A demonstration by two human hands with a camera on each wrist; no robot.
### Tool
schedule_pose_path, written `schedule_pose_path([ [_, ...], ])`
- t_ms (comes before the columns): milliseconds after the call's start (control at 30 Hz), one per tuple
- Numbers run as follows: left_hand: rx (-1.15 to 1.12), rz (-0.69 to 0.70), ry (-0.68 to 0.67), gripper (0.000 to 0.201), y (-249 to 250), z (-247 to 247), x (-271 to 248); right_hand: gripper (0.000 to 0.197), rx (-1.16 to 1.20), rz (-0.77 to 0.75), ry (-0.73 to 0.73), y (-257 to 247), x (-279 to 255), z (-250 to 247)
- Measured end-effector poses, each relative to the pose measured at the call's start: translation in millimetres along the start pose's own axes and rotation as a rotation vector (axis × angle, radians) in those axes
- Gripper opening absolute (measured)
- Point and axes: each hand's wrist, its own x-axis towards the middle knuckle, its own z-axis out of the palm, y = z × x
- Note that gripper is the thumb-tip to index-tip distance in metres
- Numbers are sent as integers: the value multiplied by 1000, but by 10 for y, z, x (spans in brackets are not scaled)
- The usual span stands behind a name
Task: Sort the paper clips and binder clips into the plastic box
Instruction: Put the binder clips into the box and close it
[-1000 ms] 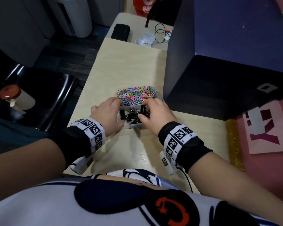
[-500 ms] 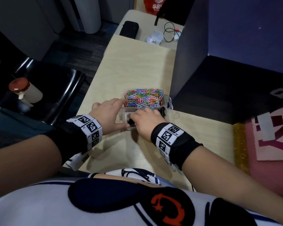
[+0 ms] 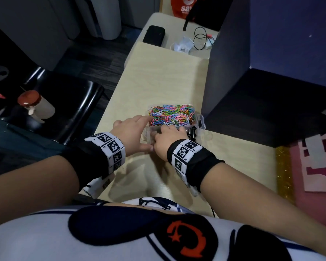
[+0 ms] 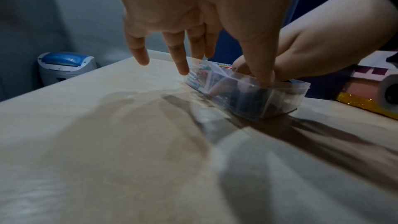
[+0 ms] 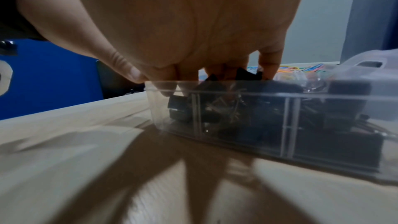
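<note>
- Paper clips (image 3: pixel 170 114), thin wire ones in many bright colours, are seen heaped in the far compartment of the clear plastic box (image 3: pixel 200 120), which sits on the pale wooden table (image 3: pixel 158 76), close beside the dark blue partition (image 3: pixel 231 59).
- Black metal binder clips (image 5: pixel 243 113) are packed into the box's near compartments, as is shown through the transparent wall in the right wrist view.
- At the box's right end, one black binder clip (image 3: pixel 192 132) is glimpsed just past the knuckles of the right hand (image 3: pixel 167 140).
- The right hand is held over the near compartments, its fingers (image 5: pixel 269 67) curled down in among the binder clips; whether a clip is actually pinched cannot be told, since the fingertips are hidden by the clips.
- The right thumb (image 5: pixel 129 71) is pressed against the box's near left corner.
- The left hand (image 3: pixel 129 131) is spread at the box's left end, its fingers straight and apart.
- The left thumb (image 4: pixel 261 67) is set down on the rim of the near wall, while the forefinger (image 3: pixel 143 119) is stretched out to the edge of the paper clip compartment.
- Off to the left, a beige bottle with a red-brown cap (image 3: pixel 36 106) is seen lying on a glossy black chair seat (image 3: pixel 73 102).
</note>
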Motion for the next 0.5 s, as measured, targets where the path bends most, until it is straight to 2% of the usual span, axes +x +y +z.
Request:
schedule_pose_path([
  [133,10,5,1,92,-2,4,3,46,73,-1,12,-5,-32,-21],
  [267,14,22,2,84,-8,-3,9,34,272,29,171,147,-158,-127],
  [367,10,25,-7,78,-4,-14,11,38,297,127,91,230,-238,-97],
  [433,6,23,-11,76,7,-23,9,45,317,92,28,213,-253,-51],
  [500,4,22,-15,75,19,-37,1,50,361,49,30,217,-245,-28],
])
